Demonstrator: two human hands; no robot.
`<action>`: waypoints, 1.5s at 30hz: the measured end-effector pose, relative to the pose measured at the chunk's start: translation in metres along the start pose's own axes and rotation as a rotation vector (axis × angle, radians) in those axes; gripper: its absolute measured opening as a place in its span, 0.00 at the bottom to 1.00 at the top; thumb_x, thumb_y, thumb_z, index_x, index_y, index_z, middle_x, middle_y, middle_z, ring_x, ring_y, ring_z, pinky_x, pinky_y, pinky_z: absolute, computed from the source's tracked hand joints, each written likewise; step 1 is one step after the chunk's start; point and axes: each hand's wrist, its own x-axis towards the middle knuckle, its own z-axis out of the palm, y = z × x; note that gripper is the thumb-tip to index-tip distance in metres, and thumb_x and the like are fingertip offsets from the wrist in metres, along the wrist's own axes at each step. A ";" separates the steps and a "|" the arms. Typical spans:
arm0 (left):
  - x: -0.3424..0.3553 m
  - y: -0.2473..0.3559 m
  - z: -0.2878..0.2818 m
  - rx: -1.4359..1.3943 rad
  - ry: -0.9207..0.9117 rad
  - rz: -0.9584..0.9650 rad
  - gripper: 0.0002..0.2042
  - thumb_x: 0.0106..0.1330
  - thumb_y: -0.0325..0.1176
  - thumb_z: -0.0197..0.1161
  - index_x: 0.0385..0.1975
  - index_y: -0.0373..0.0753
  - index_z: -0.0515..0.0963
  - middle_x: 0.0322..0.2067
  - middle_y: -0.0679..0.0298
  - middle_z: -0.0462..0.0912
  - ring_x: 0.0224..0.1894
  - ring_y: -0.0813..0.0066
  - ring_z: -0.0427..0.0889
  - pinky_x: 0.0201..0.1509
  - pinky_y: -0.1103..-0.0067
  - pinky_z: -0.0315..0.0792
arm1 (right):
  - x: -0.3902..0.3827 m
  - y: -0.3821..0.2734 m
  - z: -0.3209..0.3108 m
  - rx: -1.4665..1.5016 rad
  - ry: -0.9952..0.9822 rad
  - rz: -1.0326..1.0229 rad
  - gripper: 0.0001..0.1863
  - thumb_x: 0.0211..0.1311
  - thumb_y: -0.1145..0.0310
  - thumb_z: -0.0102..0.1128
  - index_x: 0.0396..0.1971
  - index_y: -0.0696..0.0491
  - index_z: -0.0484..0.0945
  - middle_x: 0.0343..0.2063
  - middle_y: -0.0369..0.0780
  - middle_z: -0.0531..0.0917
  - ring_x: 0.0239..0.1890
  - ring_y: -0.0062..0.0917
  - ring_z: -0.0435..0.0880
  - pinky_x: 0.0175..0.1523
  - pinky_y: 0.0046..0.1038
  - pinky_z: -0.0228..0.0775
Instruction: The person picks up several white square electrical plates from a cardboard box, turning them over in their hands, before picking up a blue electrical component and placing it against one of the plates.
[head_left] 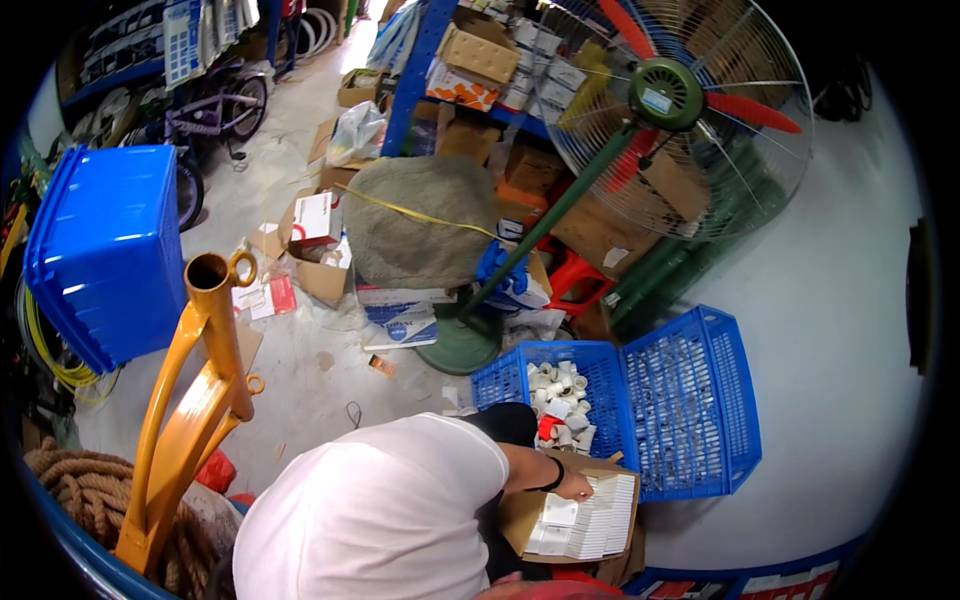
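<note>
Where white packs [605, 515] lie in carton [517, 518], left hand [574, 486] at their edge — fingers curled, hold unclear.

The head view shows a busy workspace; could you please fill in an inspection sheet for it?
Surface: grey floor, with scattered bits.
Job's things: open cardboard box holding rows of white pieces; beside it, a blue crate of white fittings.
Clutter: cartons, orange frame, coiled rope.
Hands: one hand, of a person in a white shirt, at the white pieces; no other hand seen.
Cables: yellow coil near the blue tub; cable or hose, cannot tell.
Surroundings: fan, shelving, purple bicycle.
</note>
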 end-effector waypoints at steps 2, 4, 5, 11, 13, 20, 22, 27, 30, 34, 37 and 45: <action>-0.001 0.006 -0.010 -0.050 0.078 0.045 0.05 0.62 0.34 0.51 0.30 0.40 0.71 0.28 0.57 0.76 0.35 0.59 0.75 0.39 0.68 0.65 | 0.005 -0.005 -0.002 0.012 -0.025 -0.014 0.35 0.64 0.45 0.39 0.63 0.53 0.50 0.58 0.46 0.60 0.60 0.38 0.58 0.62 0.46 0.48; 0.000 0.025 -0.022 -0.091 0.095 0.104 0.06 0.63 0.34 0.51 0.30 0.40 0.71 0.28 0.57 0.76 0.36 0.59 0.75 0.40 0.68 0.65 | 0.009 -0.013 -0.004 0.030 -0.047 -0.035 0.35 0.64 0.45 0.39 0.63 0.53 0.50 0.58 0.46 0.60 0.60 0.38 0.58 0.62 0.47 0.47; 0.000 0.032 -0.029 -0.127 0.100 0.162 0.07 0.64 0.35 0.52 0.30 0.39 0.70 0.29 0.56 0.76 0.36 0.59 0.74 0.40 0.68 0.65 | 0.012 -0.016 -0.005 0.041 -0.064 -0.042 0.35 0.64 0.45 0.38 0.63 0.54 0.50 0.58 0.46 0.60 0.61 0.38 0.58 0.63 0.47 0.47; -0.033 0.082 -0.065 -0.172 0.030 0.350 0.08 0.63 0.35 0.53 0.33 0.38 0.73 0.29 0.57 0.78 0.35 0.60 0.76 0.39 0.68 0.67 | 0.023 -0.037 0.017 0.159 -0.230 0.002 0.37 0.63 0.43 0.38 0.63 0.54 0.49 0.61 0.46 0.58 0.63 0.38 0.57 0.64 0.49 0.45; -0.043 0.087 -0.069 -0.153 -0.004 0.414 0.08 0.63 0.35 0.53 0.34 0.38 0.73 0.29 0.57 0.78 0.35 0.60 0.76 0.38 0.68 0.68 | 0.015 -0.049 0.043 0.213 -0.308 0.056 0.38 0.62 0.41 0.38 0.63 0.53 0.49 0.62 0.45 0.57 0.63 0.38 0.56 0.64 0.50 0.44; -0.064 0.100 -0.077 -0.084 -0.066 0.411 0.09 0.63 0.36 0.55 0.35 0.37 0.74 0.29 0.56 0.78 0.35 0.62 0.77 0.37 0.70 0.68 | -0.011 -0.058 0.095 0.275 -0.395 0.184 0.39 0.60 0.40 0.41 0.62 0.54 0.53 0.58 0.42 0.64 0.60 0.39 0.63 0.63 0.47 0.51; -0.069 0.102 -0.081 -0.128 -0.069 0.403 0.09 0.62 0.36 0.55 0.34 0.36 0.75 0.29 0.56 0.78 0.35 0.62 0.77 0.37 0.70 0.69 | -0.019 -0.062 0.101 0.360 -0.474 0.234 0.39 0.60 0.41 0.43 0.61 0.55 0.54 0.58 0.43 0.64 0.60 0.40 0.63 0.62 0.47 0.53; -0.066 0.101 -0.078 -0.193 -0.083 0.448 0.09 0.62 0.35 0.56 0.34 0.36 0.75 0.29 0.56 0.79 0.35 0.63 0.77 0.37 0.71 0.69 | 0.022 -0.062 0.087 0.343 -0.794 0.391 0.38 0.59 0.42 0.44 0.60 0.57 0.55 0.58 0.45 0.63 0.60 0.41 0.61 0.63 0.47 0.51; -0.067 0.101 -0.075 -0.252 -0.080 0.442 0.09 0.62 0.35 0.56 0.34 0.36 0.76 0.29 0.56 0.79 0.35 0.64 0.77 0.37 0.72 0.69 | 0.017 -0.048 0.080 0.350 -1.109 0.399 0.39 0.58 0.43 0.45 0.61 0.57 0.53 0.59 0.46 0.62 0.61 0.42 0.60 0.64 0.49 0.48; -0.060 0.104 -0.066 -0.293 -0.151 0.463 0.09 0.61 0.34 0.56 0.36 0.36 0.75 0.34 0.57 0.79 0.37 0.67 0.76 0.39 0.73 0.69 | 0.065 -0.010 0.042 0.430 -1.244 0.391 0.43 0.55 0.41 0.48 0.63 0.55 0.50 0.63 0.46 0.57 0.65 0.45 0.52 0.66 0.54 0.39; -0.059 0.094 -0.049 -0.419 -0.026 0.468 0.14 0.62 0.35 0.57 0.44 0.36 0.71 0.41 0.58 0.76 0.42 0.70 0.74 0.45 0.74 0.69 | 0.006 -0.009 0.065 0.565 -0.724 0.056 0.33 0.58 0.59 0.48 0.61 0.56 0.53 0.57 0.47 0.64 0.58 0.40 0.63 0.58 0.42 0.56; -0.088 0.099 -0.047 -0.825 -0.014 0.182 0.19 0.65 0.36 0.54 0.53 0.39 0.63 0.47 0.65 0.69 0.50 0.77 0.67 0.52 0.79 0.65 | -0.066 -0.058 0.086 0.088 -0.106 -0.421 0.34 0.56 0.71 0.57 0.60 0.55 0.52 0.55 0.44 0.64 0.58 0.30 0.64 0.61 0.30 0.56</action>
